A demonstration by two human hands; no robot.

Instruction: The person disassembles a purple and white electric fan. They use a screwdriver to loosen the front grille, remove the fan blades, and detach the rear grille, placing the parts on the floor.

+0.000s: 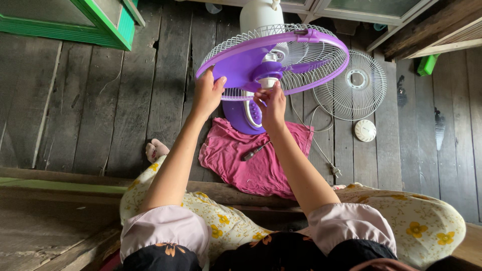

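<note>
Weathered grey floorboards (100, 100) are filling most of the frame, with a green-painted frame (95, 25) sitting in the upper left corner and pale timber crossing the upper right.

Electric fan (273, 60) is standing at upper centre: purple blades, purple rim ring, white wire rear guard, white motor housing behind, purple base (241, 113) showing below the guard. Front of the fan is uncovered, blades exposed. A white cap (268, 82) is sitting on the purple hub at the middle of the blades.

Left hand (207, 93) is gripping the lower left edge of the purple rim, fingers curled over it, thumb up against the ring. Right hand (272, 105) is pinching the white cap at the hub, fingertips closed together around it.

Detached white wire front guard (354, 85) is lying flat on the boards at upper right, just beside the fan. A small round white disc (365, 130) is lying below that guard. Pink cloth (251, 155) is spreading out on the floor at centre, under the forearms, with a dark-handled screwdriver (252, 152) resting on it. White power cord (321, 145) is trailing down right of the cloth. Green plastic object (427, 65) at far right; kind not clear.
</note>
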